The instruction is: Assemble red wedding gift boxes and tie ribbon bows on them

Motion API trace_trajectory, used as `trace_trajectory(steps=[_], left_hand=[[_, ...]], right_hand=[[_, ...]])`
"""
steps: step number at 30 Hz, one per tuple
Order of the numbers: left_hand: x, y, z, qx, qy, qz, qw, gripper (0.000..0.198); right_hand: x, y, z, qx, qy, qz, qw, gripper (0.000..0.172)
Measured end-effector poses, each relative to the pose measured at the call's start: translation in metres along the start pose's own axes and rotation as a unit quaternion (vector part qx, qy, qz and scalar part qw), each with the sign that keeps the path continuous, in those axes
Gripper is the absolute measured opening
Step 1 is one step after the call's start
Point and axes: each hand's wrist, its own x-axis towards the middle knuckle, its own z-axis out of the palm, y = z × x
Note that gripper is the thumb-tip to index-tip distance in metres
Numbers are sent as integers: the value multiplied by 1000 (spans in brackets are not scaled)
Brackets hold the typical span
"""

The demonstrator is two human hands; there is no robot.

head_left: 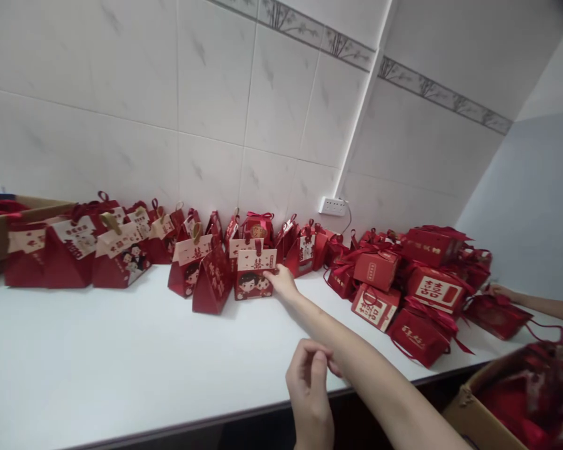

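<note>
Head view: your right hand (281, 282) pinches right edge of red, rectangular, cream-topped paperboard gift box (253, 289), upright on white tabletop (122, 350), likely steadying it; your left hand (312, 394) loosely half-open, seemingly empty.

The right hand (282, 284) reaches out at the end of a long, bare right forearm (356, 362), its grip closed in a light pinch, with the right thumb (268, 275) laid across the near side of the hold. From the grip, the right wrist (296, 300) follows just below and to the right, nearly in line with the forearm, which slants down to the bottom edge of the view. The left hand (312, 387) hangs free below the grip and nearer the body, its fingers (304, 351) loosely curled above a half-bent left thumb (318, 372). Its fingertips overlap the right forearm in view, though whether they touch it is hard to tell.
</note>
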Motion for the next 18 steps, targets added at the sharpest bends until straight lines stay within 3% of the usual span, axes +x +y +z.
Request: trace_trajectory(steps=[5, 8, 10, 14, 18], left_hand=[[13, 12, -23, 56, 47, 46, 996, 25], [22, 19, -37, 72, 115, 92, 987, 19], [29, 23, -46, 100, 128, 99, 982, 14], [35, 30, -49, 176, 32, 33, 983, 40], [28, 35, -33, 176, -134, -82, 972, 44]], right_hand=[[-37, 1, -27, -26, 49, 6, 998, 20], [-81, 0, -59, -51, 145, -50, 987, 23], [-115, -2, -82, -47, 176, -60, 982, 24], [-183, -16, -126, 18, 182, 43, 982, 25], [-231, -38, -148, 121, 104, 110, 981, 23]])
